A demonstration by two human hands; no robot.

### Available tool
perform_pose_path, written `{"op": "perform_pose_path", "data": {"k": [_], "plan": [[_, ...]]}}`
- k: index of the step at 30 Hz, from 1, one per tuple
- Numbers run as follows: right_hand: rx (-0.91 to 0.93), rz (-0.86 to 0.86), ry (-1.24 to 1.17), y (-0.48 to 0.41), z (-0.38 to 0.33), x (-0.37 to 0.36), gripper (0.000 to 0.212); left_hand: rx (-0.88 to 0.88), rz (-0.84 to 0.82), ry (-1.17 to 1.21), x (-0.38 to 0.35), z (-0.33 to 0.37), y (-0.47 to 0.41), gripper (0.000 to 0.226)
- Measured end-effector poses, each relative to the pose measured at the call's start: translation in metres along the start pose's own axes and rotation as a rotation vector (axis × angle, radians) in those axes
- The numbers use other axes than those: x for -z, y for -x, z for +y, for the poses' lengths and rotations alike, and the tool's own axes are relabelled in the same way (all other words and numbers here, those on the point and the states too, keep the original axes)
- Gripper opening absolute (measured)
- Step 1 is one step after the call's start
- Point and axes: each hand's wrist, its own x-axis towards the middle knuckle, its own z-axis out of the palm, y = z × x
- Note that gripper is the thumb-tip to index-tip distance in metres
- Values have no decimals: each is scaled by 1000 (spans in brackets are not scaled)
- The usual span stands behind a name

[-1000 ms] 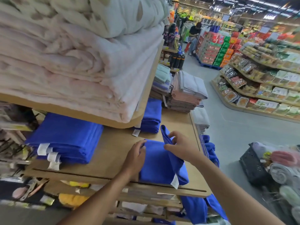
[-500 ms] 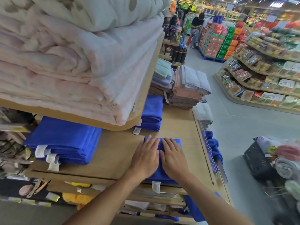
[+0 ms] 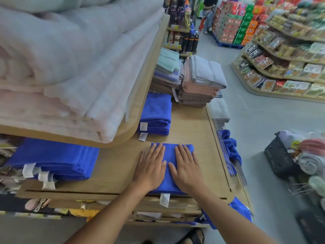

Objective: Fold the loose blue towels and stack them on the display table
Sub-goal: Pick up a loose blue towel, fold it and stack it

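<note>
1. Blue towel (image 3: 170, 152), folded into a flat rectangle, lies on the display table (image 3: 190, 124) close to its near edge. A white label (image 3: 164, 199) hangs from the towel's near side over the table front.
2. The left hand (image 3: 151, 169) lies palm down on the towel's left half. Its fingers are straight and slightly spread, pressing rather than grasping, and the outermost finger sits at the towel's left edge.
3. The right hand (image 3: 187, 169) lies palm down on the right half in the same way, fingers extended and flat, grasping nothing. The two thumbs nearly meet over the middle of the towel.
4. Just beyond the towel, a far blue stack (image 3: 157, 111) of folded towels sits on the same table, partly under the upper shelf (image 3: 140, 95).
5. A left blue stack (image 3: 58, 158) lies on the table well apart from the hands, with white tags at its near side.
6. The upper shelf carries thick pale blankets (image 3: 70, 67).
7. Loose blue cloth (image 3: 228, 147) hangs off the table's right edge. It is blurred, so it may be one towel or several.
8. Farther back on the table stands a pile of pink and grey towels (image 3: 200, 85).
9. On the floor to the right, a black basket (image 3: 279, 159) holds rolled towels (image 3: 309, 163).
</note>
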Motion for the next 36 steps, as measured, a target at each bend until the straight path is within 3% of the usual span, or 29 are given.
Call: {"op": "perform_pose_path", "data": {"k": [3, 6, 10, 12, 15, 17, 19, 22, 24, 26, 28, 36], "plan": [[-217, 50, -150, 8, 10, 15, 86, -4, 24, 12, 2, 1, 1, 64], [-459, -70, -380, 6, 20, 35, 90, -3, 51, 32, 4, 1, 2, 64], [-644, -238, -935, -9, 24, 56, 56, -34, 133, 70, 6, -2, 5, 63], [-602, -278, -1126, -10, 22, 61, 39, -72, 179, 106, 6, -2, 6, 61], [-474, -216, -1179, -4, 16, 62, 20, -118, 255, 277, 6, -5, 8, 58], [-410, -154, -1202, 1, 13, 64, 19, -93, 306, 493, 10, -6, 10, 70], [-328, -119, -1217, 6, 11, 70, 21, 28, 327, 884, 19, -2, 12, 83], [-204, -84, -1229, 8, 10, 95, 25, 245, 193, 1531, 42, 0, 13, 71], [-154, -84, -1264, 2, 11, 115, 23, 281, -68, 1749, 55, -4, 14, 62], [-135, -91, -1316, -11, 13, 131, 25, 252, -302, 1739, 64, -11, 16, 55], [-134, -94, -1391, -32, 15, 144, 25, 220, -350, 1701, 72, -17, 10, 46], [-173, -156, -1612, -164, -5, 178, 31, 413, 30, 1790, 153, -12, -67, 34]]}}
